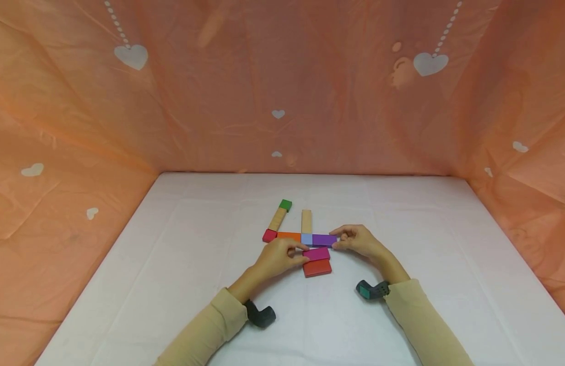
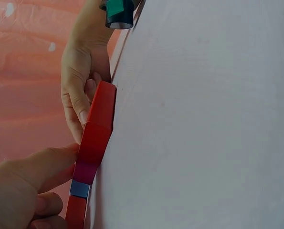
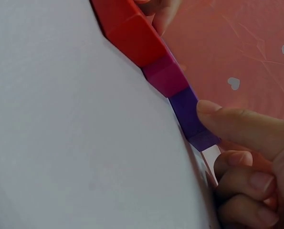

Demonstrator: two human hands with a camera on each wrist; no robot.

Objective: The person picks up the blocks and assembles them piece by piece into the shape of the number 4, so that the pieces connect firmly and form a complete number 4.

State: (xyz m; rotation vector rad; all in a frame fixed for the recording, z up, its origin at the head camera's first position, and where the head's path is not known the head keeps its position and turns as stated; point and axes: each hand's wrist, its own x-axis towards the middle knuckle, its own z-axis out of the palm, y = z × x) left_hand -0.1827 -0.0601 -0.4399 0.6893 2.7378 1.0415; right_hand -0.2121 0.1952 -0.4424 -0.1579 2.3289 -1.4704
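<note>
My left hand [image 1: 277, 256] pinches the left end of a magenta block [image 1: 318, 253] between thumb and index finger. A red block [image 1: 317, 268] lies against the near side of that magenta one. My right hand [image 1: 357, 239] holds the right end of a purple block [image 1: 324, 240] by thumb and index finger, its other fingers curled in the right wrist view. Leftward from the purple block run a light blue block [image 1: 306, 239] and an orange block [image 1: 289, 236], the latter partly hidden by my left hand.
A crimson block [image 1: 269, 235], a plain wooden block [image 1: 277, 219] and a green block [image 1: 286, 205] form a slanted line at the left. Another plain block [image 1: 306, 221] stands out behind the light blue one. Orange cloth [image 1: 282, 132] surrounds the white table [image 1: 195, 213].
</note>
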